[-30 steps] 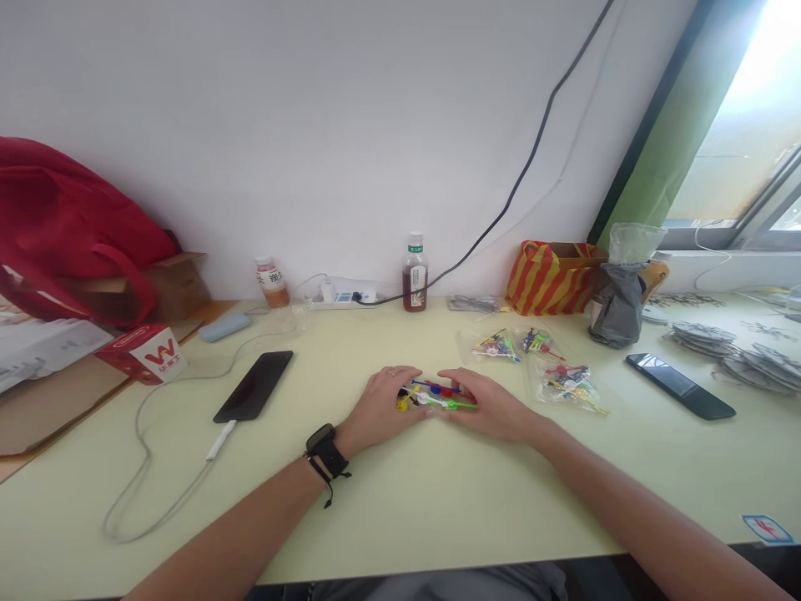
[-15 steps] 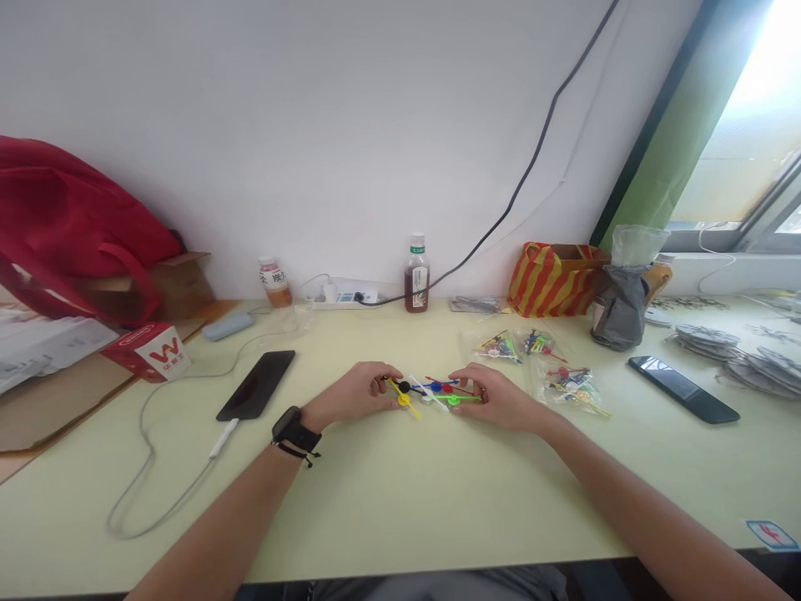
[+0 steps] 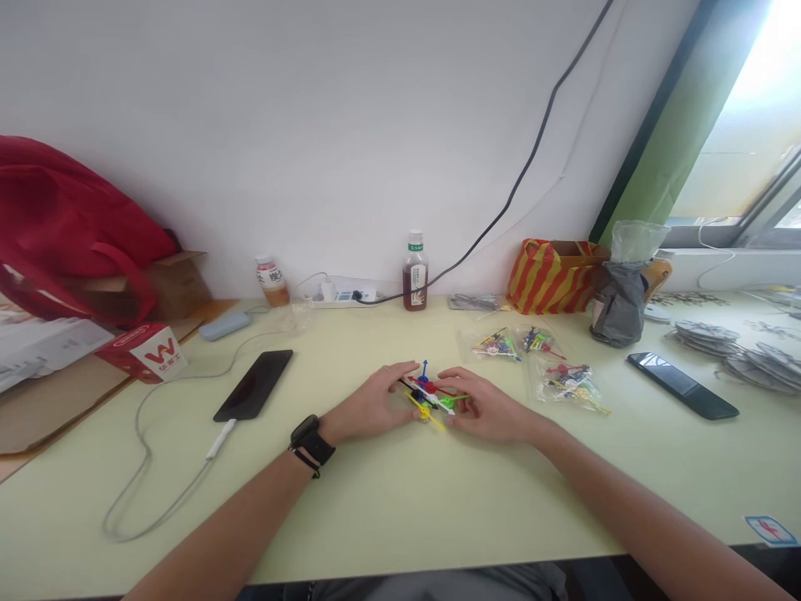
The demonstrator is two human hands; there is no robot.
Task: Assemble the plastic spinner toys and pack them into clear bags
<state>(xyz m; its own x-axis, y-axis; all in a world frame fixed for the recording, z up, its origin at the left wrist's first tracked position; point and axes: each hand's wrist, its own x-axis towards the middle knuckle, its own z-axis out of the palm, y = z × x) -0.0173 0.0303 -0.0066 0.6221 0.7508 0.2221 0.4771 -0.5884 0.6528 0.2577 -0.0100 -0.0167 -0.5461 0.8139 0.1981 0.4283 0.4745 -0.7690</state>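
A loose cluster of colourful plastic spinner arrows (image 3: 429, 396) lies between my hands, low over the table. Blue, red, black, white, green and yellow ones cross each other. My left hand (image 3: 377, 402) is curved round the left side of the cluster, its thumb by the yellow arrow (image 3: 425, 412) and its fingers by the black one. From the right, my right hand (image 3: 485, 405) closes round the other ends, near the red arrow (image 3: 438, 389) and the green arrow (image 3: 448, 402). Some fingertips are hidden behind the arrows.
Clear bags of similar arrows (image 3: 571, 386) lie right of my hands. A phone (image 3: 682, 386) is further right, near stacked grey discs (image 3: 707, 338). A charging phone (image 3: 254, 385) with its cable is on the left. A dark drink bottle (image 3: 415, 274) stands by the wall.
My hands have come closer together, mostly by my left hand moving right. The arrows, strung out in a row before, are now bunched into a tighter, crossing cluster.
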